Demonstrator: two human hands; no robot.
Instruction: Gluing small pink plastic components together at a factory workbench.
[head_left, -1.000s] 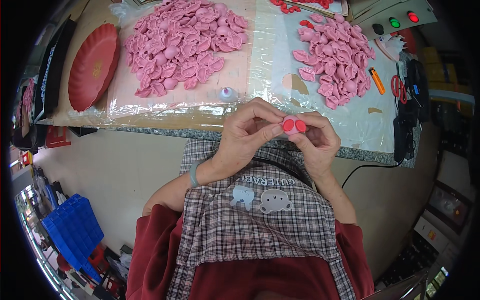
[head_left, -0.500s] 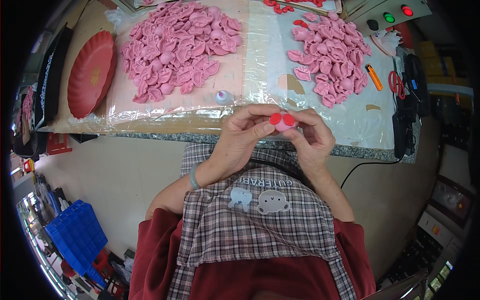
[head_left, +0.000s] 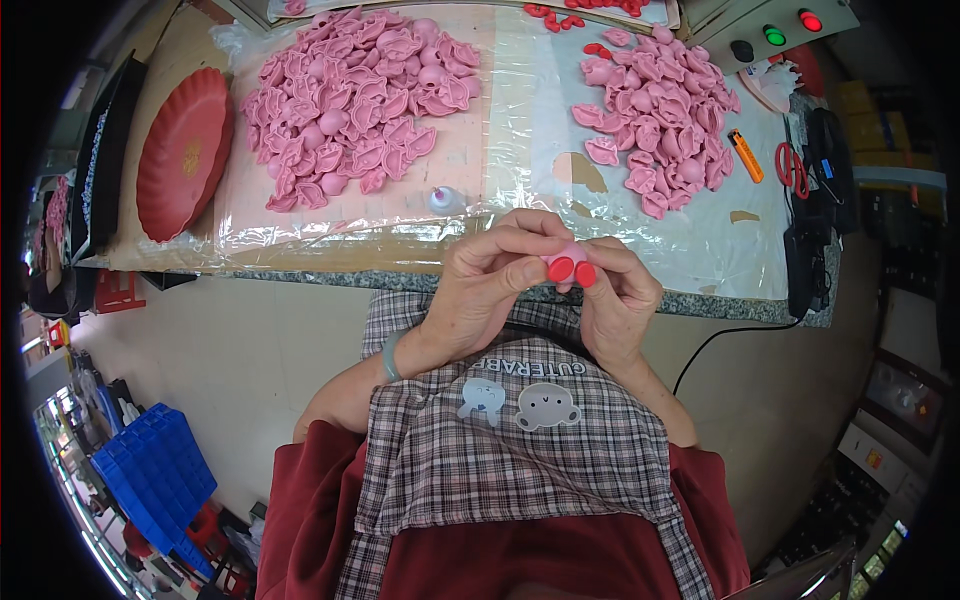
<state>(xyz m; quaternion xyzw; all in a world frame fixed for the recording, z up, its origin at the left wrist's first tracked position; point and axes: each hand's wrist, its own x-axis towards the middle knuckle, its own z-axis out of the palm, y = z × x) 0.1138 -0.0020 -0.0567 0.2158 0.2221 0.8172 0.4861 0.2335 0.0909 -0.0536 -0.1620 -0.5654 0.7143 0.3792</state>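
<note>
Between my fingertips, just in front of the table's near edge, is a small pink rounded piece (head_left: 571, 252) bearing two red oval pieces (head_left: 561, 269), now on its side toward me. My left hand (head_left: 490, 275) is closed, pinching the pink piece from the left with thumb and fingers. From the right, the closed fingers of my right hand (head_left: 622, 290) grip it too, the thumb beside the right red oval. The piece's far side is partly hidden by fingers. A small white bottle (head_left: 447, 201) with a coloured tip stands beyond my left hand.
Two heaps of pink moulded pieces (head_left: 350, 100) and similar pieces (head_left: 665, 110) lie on the plastic-covered table (head_left: 515, 110). A red fluted tray (head_left: 160, 150) is at left. An orange cutter (head_left: 746, 156), red-handled scissors (head_left: 791, 170) and a box with coloured lights (head_left: 775, 37) are at right.
The pink piece has turned in my fingers, so its red ovals have swung lower, toward me. Both hands still grip it, and my right hand has shifted slightly down and left.
</note>
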